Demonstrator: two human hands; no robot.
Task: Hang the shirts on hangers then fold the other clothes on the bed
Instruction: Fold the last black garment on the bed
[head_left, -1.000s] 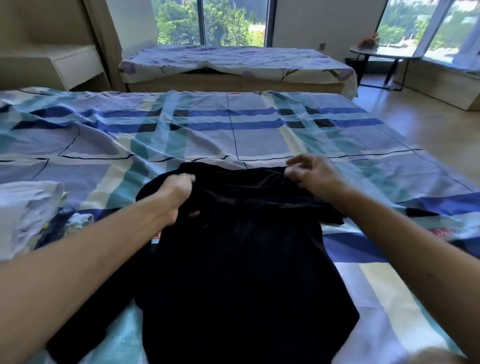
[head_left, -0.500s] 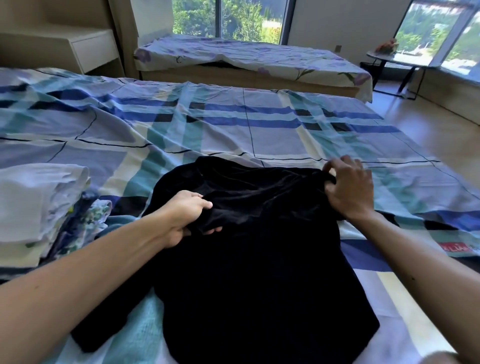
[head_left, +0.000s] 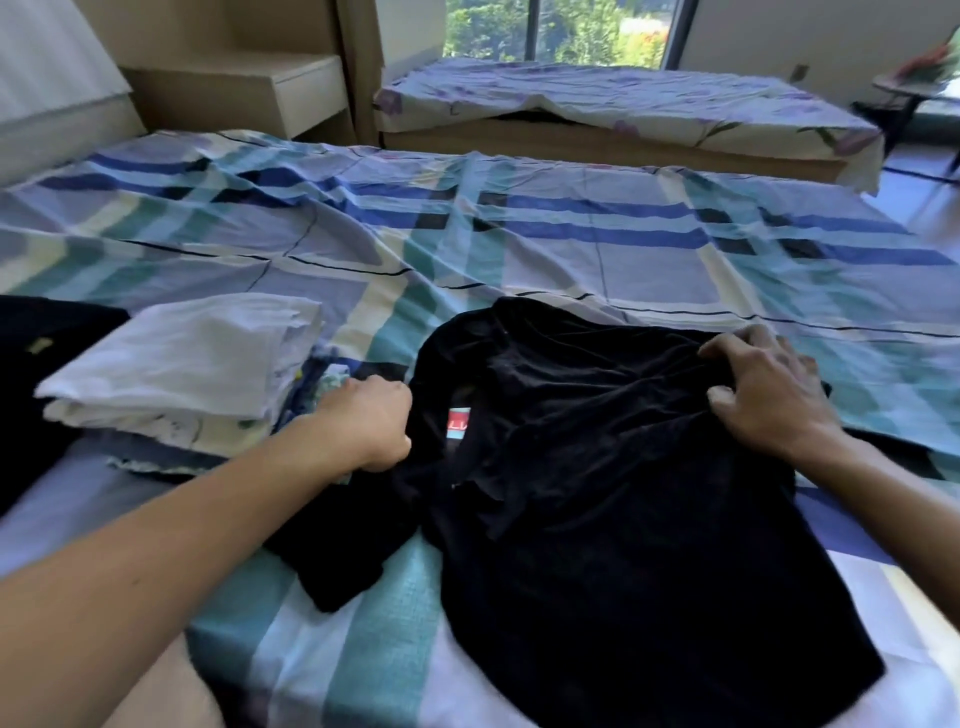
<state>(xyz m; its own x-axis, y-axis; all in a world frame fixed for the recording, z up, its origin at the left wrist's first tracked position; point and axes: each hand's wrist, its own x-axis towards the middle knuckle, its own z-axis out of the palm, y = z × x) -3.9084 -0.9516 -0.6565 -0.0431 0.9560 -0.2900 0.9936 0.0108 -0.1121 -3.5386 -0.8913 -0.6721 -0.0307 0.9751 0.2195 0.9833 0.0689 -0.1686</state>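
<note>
Both hands are on the black top, which lies spread on the plaid sheet of the bed, its hem end nearest the person. The left hand is balled tight at the top's left shoulder edge, fingers curled under with dark cloth bunched in them. A loose sleeve trails back from below that fist toward the person. Just to the inside of the fist, a small red patch shows at the garment's edge. The right hand sits on the opposite shoulder, fingers bent and digging into the fabric, thumb pinching a fold, so the cloth between the two grips lies rumpled rather than flat. On the outer side of the left hand, nearly touching it, a stack of folded clothes rests on the sheet, white on top with patterned pieces beneath, and past that stack lies another dark garment. Well beyond both hands, across a gap, stand a second bed and a pale bedside unit.
</note>
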